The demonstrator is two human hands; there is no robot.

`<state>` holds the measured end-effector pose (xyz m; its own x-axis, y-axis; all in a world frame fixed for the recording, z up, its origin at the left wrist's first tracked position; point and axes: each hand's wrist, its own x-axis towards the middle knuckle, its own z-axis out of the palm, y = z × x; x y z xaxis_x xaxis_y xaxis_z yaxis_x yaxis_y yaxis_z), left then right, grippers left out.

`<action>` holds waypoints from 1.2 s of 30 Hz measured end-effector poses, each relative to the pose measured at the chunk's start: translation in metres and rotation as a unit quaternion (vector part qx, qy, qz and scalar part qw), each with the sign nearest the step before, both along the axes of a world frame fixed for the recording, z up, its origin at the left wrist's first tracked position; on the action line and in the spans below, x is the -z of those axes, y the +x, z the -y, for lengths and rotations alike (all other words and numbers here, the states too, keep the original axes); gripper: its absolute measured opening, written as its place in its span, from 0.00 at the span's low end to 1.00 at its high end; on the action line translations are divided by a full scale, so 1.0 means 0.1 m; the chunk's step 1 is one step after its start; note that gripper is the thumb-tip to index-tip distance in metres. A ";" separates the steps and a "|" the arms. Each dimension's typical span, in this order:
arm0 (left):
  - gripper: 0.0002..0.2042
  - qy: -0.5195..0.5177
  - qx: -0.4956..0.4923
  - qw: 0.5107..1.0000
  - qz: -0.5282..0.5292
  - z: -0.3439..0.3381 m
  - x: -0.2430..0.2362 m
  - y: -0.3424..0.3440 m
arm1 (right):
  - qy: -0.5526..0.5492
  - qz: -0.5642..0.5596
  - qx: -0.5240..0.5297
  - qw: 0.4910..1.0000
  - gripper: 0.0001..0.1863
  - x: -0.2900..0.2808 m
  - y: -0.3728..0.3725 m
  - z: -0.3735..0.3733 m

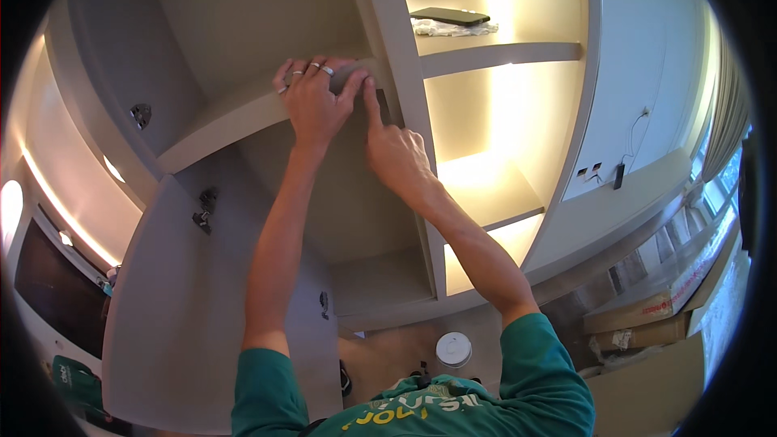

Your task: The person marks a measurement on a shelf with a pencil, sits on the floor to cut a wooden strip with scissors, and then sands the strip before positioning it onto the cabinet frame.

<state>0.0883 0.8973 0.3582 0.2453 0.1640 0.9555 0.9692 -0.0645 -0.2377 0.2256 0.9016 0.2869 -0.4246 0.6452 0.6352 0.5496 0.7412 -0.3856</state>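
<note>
Fingers of our left hand (314,109) close around a small taupe piece (346,74) at the right end of the front edge of the shelf (222,131), beside the cabinet upright (391,40). Our right hand (401,160) points its index finger close to the left thumb, the others folded; we cannot tell whether they hide anything. We judge the piece light and fairly stiff, with a dry, matt face unlikely to slip; we would take it by its long sides, clear of the upright. It shows no label. We find yellow and white lettering on the green shirt (477,395) and red print on a carton (627,320).
</note>
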 end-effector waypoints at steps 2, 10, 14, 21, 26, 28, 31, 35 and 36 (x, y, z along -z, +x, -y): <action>0.10 -0.001 0.005 1.000 -0.003 -0.02 0.01 0.02 | -0.016 -0.018 -0.014 1.000 0.42 -0.02 0.03 0.02; 0.10 0.012 0.046 0.998 0.030 -0.05 0.09 -0.04 | 0.053 -0.179 -0.103 0.977 0.31 0.04 1.57 0.09; 0.09 0.059 0.067 0.995 0.032 -0.17 0.04 0.05 | 0.083 -0.033 0.002 0.996 0.24 -0.17 2.51 0.49; 0.09 0.071 0.072 0.994 0.041 -0.11 0.10 -0.08 | 0.155 0.019 -0.064 0.986 0.12 -0.43 2.76 0.97; 0.09 0.087 0.096 0.990 0.051 -0.13 0.04 -0.07 | 0.249 -0.015 -0.240 0.938 0.07 -0.85 2.42 1.23; 0.09 0.097 0.113 0.988 0.053 -0.24 0.08 0.02 | 0.284 -0.095 -0.338 0.892 0.07 -0.94 1.72 0.90; 0.11 0.086 0.094 0.990 0.060 -0.27 0.11 0.02 | 0.232 -0.162 -0.303 0.910 0.13 -1.29 0.45 0.75; 0.12 0.074 0.079 0.992 0.064 -0.20 0.16 -0.20 | 0.333 -0.070 -0.319 0.885 0.18 -1.79 -1.67 0.88; 0.11 0.068 0.094 0.991 0.066 -0.26 0.18 -0.18 | 0.223 0.008 -0.284 0.932 0.19 -1.84 -2.04 0.91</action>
<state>0.0707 0.9232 0.3397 0.1301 -0.0058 0.9915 0.9665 -0.2224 -0.1282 0.0219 0.8108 0.4712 -0.6287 -0.0133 0.7775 0.0220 0.9991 0.0349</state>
